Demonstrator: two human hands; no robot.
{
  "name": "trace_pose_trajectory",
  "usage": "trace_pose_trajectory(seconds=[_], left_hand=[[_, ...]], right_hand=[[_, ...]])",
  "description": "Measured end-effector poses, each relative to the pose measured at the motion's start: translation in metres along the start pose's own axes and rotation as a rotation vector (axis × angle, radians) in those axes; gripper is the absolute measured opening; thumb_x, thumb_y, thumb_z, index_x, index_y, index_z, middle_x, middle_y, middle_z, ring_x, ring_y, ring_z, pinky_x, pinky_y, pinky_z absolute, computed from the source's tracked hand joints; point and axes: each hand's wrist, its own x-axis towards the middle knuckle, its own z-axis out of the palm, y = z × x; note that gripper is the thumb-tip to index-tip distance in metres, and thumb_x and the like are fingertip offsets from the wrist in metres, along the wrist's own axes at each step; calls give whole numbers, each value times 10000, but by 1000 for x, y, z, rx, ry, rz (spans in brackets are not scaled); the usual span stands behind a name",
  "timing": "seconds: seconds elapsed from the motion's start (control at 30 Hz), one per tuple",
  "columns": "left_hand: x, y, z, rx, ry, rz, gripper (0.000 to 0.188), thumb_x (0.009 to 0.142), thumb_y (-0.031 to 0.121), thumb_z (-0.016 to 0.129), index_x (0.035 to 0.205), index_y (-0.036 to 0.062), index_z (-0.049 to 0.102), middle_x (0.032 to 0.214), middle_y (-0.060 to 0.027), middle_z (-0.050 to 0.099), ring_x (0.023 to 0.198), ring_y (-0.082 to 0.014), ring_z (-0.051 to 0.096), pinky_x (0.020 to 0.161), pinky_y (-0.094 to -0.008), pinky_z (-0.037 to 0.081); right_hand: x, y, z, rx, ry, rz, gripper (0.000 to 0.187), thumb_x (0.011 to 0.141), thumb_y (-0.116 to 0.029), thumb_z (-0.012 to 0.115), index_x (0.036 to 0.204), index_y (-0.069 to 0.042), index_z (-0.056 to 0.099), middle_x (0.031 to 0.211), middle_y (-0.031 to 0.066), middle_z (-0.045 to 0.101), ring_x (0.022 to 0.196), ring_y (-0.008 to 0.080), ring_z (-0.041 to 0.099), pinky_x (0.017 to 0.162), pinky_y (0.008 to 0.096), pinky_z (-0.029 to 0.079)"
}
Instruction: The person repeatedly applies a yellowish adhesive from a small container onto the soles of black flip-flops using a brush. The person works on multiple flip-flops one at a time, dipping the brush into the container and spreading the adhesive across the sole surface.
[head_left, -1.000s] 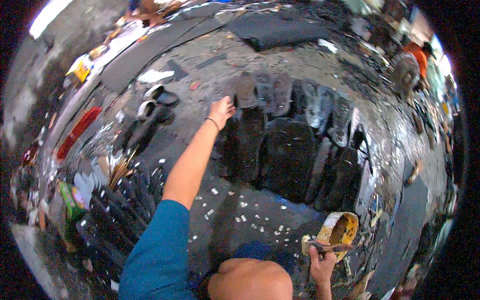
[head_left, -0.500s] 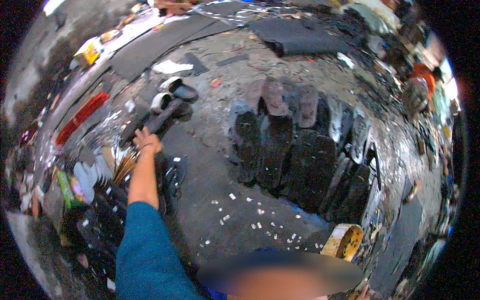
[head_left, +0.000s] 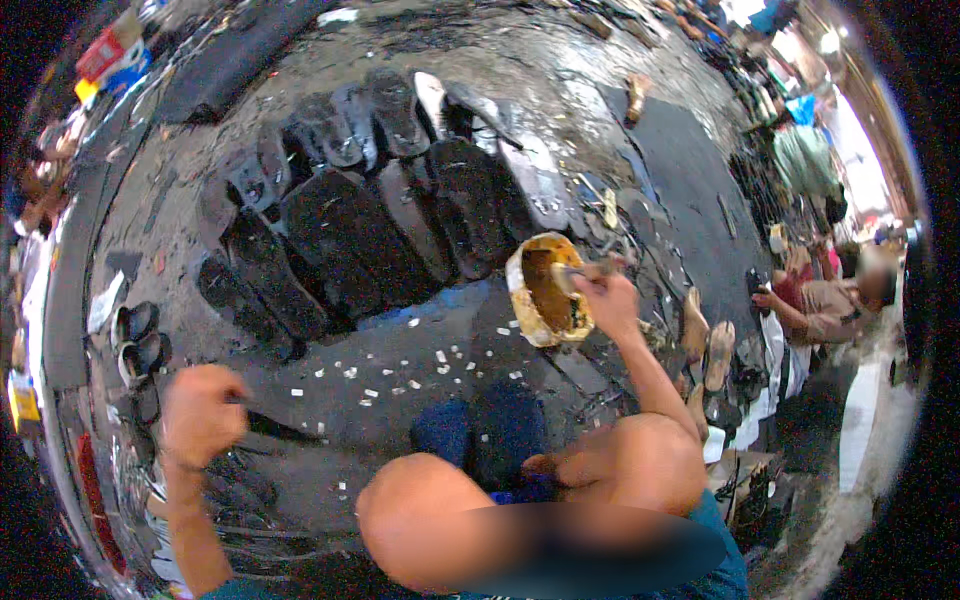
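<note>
My right hand (head_left: 608, 302) is closed on a short brush (head_left: 566, 279). The brush dips into a round tub (head_left: 517, 290) with yellow-brown sticky stuff caked on its walls. At the left, my left hand (head_left: 205, 412) is closed and blurred, with a thin dark flat piece (head_left: 285, 428) jutting from it to the right. That piece looks like a shoe sole seen edge-on. Beyond the tub lie rows of black shoe soles (head_left: 352, 235), side by side and partly overlapping. My bare knees are between the hands.
Small white scraps (head_left: 415, 384) are scattered on the dark floor sheet. A pair of dark shoes (head_left: 140, 340) stands at the left, near a red strip (head_left: 95, 500). Sandals (head_left: 718, 355) lie right of my arm. Another person (head_left: 835, 315) sits farther right.
The view has swung right. My left hand, earlier outstretched by the shoes, is now closed with the dark piece. My right hand is now in view, with the brush in the tub.
</note>
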Motion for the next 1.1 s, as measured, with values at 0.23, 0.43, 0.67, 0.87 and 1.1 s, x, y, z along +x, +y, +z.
trace_pose_trajectory(seconds=[0.23, 0.43, 0.67, 0.87, 1.1], left_hand=[[65, 78, 217, 165, -190, 422, 274, 798, 133, 656, 1064, 80, 700, 1180, -111, 657, 1115, -287, 597, 1027, -408, 421], [-59, 113, 214, -400, 239, -564, 200, 908, 94, 628, 1094, 28, 665, 1012, -137, 670, 947, -284, 653, 873, -393, 524], [-59, 131, 277, -340, 152, -335, 656, 878, 294, 688, 1453, 76, 459, 1539, -214, 368, 1403, -386, 371, 1164, -486, 271], [18, 116, 286, -136, 35, -422, 705, 933, 475, 591, 1496, 88, 419, 1578, -208, 315, 1452, -360, 296, 1194, -490, 169], [86, 127, 215, -2281, 113, -553, 536, 1048, 393, 294, 1326, 20, 560, 1222, -158, 657, 1057, -314, 662, 966, -467, 525]], right_hand=[[29, 10, 59, -203, -14, -187, 350, 863, -396, 716, 988, -73, 666, 846, 175, 706, 789, 360, 693, 697, 466, 531], [-31, 20, -53, -364, -380, -148, 389, 847, -382, 681, 943, -9, 622, 904, 233, 675, 897, 437, 646, 770, 509, 505], [-48, 23, -48, -73, -1007, -154, 345, 911, -371, 667, 1005, -39, 682, 917, 137, 715, 852, 285, 683, 804, 409, 543], [-56, -30, -15, 807, -777, 36, 242, 928, -163, 694, 1131, -38, 660, 1016, 49, 695, 949, 125, 619, 871, 308, 508], [-27, -126, 54, 960, -466, -602, 310, 846, -57, 717, 1153, -93, 695, 1067, 115, 722, 985, 261, 690, 876, 356, 531]])
